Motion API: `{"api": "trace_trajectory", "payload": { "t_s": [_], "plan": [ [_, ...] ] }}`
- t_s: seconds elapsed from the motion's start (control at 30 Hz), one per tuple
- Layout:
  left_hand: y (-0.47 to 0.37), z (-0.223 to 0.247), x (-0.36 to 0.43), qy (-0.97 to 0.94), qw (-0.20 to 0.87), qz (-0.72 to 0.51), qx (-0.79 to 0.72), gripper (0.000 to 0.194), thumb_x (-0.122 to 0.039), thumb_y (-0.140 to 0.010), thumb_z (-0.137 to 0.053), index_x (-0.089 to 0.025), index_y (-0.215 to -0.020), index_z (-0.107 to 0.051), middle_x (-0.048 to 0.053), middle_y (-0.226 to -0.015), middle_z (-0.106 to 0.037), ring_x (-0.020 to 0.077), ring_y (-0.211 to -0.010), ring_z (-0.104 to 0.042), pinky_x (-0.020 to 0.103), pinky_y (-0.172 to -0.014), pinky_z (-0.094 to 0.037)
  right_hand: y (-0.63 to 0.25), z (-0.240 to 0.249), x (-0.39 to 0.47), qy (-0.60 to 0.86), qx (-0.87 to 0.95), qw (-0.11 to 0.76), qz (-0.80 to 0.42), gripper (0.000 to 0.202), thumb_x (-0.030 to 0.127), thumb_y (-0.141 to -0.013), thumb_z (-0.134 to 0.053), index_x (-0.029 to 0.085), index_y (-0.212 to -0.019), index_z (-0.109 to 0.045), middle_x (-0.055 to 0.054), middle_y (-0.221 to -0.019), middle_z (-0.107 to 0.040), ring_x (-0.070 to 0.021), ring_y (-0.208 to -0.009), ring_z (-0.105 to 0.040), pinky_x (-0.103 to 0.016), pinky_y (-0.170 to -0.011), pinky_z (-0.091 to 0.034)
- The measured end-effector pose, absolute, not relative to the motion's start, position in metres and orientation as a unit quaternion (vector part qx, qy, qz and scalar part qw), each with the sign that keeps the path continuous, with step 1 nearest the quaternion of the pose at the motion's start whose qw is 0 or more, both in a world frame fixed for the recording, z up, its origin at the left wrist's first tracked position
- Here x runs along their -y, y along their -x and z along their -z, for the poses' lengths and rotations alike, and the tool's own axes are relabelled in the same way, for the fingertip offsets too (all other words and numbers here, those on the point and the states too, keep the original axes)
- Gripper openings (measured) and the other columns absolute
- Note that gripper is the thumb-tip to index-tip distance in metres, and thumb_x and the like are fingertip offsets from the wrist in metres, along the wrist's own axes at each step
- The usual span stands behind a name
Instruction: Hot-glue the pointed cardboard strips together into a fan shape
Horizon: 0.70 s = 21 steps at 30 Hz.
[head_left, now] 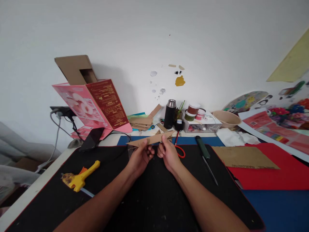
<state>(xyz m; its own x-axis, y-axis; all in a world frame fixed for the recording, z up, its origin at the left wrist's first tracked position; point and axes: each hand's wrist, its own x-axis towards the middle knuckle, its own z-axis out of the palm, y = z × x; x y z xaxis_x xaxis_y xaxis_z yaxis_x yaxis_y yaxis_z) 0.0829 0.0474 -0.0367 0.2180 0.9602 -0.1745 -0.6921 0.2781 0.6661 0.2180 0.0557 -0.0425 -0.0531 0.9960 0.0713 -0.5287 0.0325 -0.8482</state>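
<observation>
A long, narrow cardboard strip (152,140) with a pointed left end is held up over the black mat (154,199). My left hand (142,155) pinches its lower edge left of the middle, thumb on the near face. Toward the strip's right end, my right hand (168,154) grips it the same way, fingers curled in. Just beyond the right hand lie red-handled scissors (180,151), partly hidden. A green-handled utility knife (203,149) rests farther right on the mat, its blade toward me. On the left side lies a yellow hot glue gun (79,178).
At the back stand a black thermos (170,115), stacked paint jars (193,109) on a white box, and a pile of cardboard pieces (141,122). A pink box (96,104) and phone (92,139) are left. Cardboard (246,157) lies on red sheeting (275,177) at right.
</observation>
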Motion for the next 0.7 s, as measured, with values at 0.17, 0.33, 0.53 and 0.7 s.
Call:
{"api": "trace_trajectory", "payload": {
  "t_s": [0.17,0.33,0.53,0.7],
  "plan": [
    [-0.086,0.034,-0.045,-0.252,0.718,-0.572,-0.306,0.043,-0.048,-0.069,-0.09,-0.014,-0.075,-0.065,0.0,-0.069,-0.063,0.0129,-0.061,-0.062,0.023,-0.055,-0.049,-0.217,0.042,-0.053,0.31,0.362,0.592,-0.65,0.063,0.072,-0.085,-0.064,0.021,-0.052,-0.046,0.004,-0.046,-0.041,-0.0103,-0.044,-0.04,-0.026,-0.045,-0.03],
    [-0.092,0.032,-0.039,-0.337,0.659,-0.596,-0.311,0.044,-0.053,-0.075,-0.084,-0.014,-0.066,-0.066,0.004,-0.062,-0.064,0.0147,-0.058,-0.06,0.025,-0.054,-0.046,-0.215,0.038,-0.047,0.285,0.367,0.549,-0.695,0.068,0.082,-0.081,-0.059,0.019,-0.054,-0.057,-0.004,-0.058,-0.058,-0.0145,-0.053,-0.05,-0.028,-0.053,-0.041],
    [-0.092,0.037,-0.039,-0.375,0.655,-0.574,-0.318,0.025,-0.021,-0.065,-0.094,-0.015,-0.07,-0.07,0.002,-0.06,-0.067,0.0139,-0.055,-0.059,0.023,-0.053,-0.043,-0.225,0.033,-0.051,0.274,0.343,0.529,-0.726,0.073,0.089,-0.078,-0.052,0.022,-0.05,-0.047,0.001,-0.048,-0.042,-0.0166,-0.051,-0.046,-0.032,-0.054,-0.043],
    [-0.088,0.035,-0.041,-0.367,0.684,-0.552,-0.306,0.029,-0.022,-0.064,-0.093,-0.013,-0.085,-0.075,0.006,-0.068,-0.071,0.0176,-0.059,-0.064,0.025,-0.053,-0.045,-0.232,0.03,-0.055,0.257,0.308,0.542,-0.738,0.069,0.082,-0.08,-0.059,0.023,-0.052,-0.04,0.004,-0.047,-0.037,-0.0125,-0.046,-0.037,-0.028,-0.049,-0.036]
  ]
}}
